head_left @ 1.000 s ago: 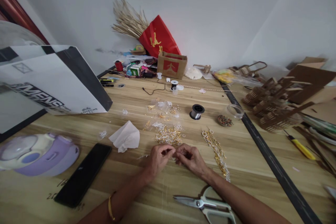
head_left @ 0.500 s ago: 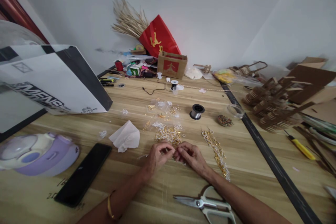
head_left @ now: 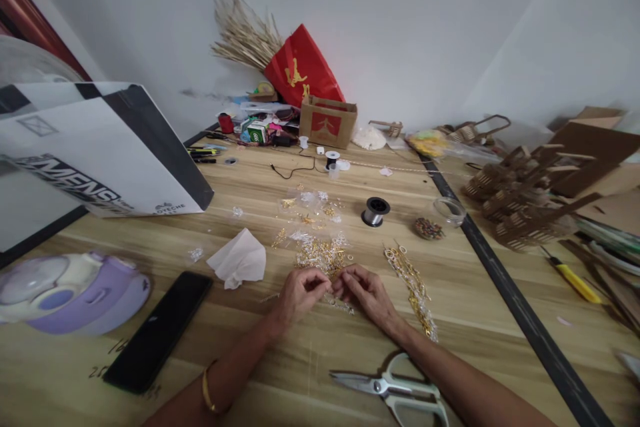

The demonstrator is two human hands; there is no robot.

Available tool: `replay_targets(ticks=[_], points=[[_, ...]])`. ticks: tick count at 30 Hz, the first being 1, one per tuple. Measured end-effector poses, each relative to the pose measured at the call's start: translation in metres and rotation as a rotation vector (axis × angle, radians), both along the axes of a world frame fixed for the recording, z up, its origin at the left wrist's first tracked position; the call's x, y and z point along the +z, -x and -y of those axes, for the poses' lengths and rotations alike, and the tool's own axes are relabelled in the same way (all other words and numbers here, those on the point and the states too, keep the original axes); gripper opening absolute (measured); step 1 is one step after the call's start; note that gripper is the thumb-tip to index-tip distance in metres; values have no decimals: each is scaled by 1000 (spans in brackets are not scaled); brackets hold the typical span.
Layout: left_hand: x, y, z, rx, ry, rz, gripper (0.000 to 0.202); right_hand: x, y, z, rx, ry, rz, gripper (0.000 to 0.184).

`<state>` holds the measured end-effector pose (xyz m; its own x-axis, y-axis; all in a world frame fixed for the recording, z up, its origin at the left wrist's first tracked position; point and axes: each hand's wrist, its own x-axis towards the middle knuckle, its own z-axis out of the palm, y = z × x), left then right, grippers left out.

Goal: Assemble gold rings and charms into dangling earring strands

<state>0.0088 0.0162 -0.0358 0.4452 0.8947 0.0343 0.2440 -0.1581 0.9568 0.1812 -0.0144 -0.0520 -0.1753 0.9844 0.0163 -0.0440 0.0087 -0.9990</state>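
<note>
My left hand is closed in a pinch, thumb against forefinger, at the near edge of a pile of gold and silver beads. Fingertip to fingertip with it, my right hand is also pinched closed. Whatever sits between the fingers is too small to make out. Below the fingertips lies a short silvery beaded strand. Gold and silver beaded strands are laid out to the right of my right hand. Scissors with pale handles rest by my right forearm, their blades pointing left.
A wire spool and a dish of dark beads stand beyond my hands. To the left are a white tissue, a black phone and a purple-lidded container. Small woven baskets crowd the right side.
Both hands stay almost in place, with slight finger movement. More of the silvery strand beneath the fingertips now shows.
</note>
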Motion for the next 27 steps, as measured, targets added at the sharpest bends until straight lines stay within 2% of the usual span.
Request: replay_targets(ticks=[3, 9, 15, 27], points=[[-4, 0, -1, -17, 69, 42, 18, -2, 0, -1, -4, 7, -14, 34], [-7, 1, -3, 19, 28, 14, 17, -3, -1, -1, -18, 14, -16, 33], [-6, 2, -4, -38, 170, 137, 21, -5, -2, -3, -51, 35, -74, 31], [-8, 1, -4, 19, 153, 112, 19, -4, -3, -2, -32, 39, -102, 29]])
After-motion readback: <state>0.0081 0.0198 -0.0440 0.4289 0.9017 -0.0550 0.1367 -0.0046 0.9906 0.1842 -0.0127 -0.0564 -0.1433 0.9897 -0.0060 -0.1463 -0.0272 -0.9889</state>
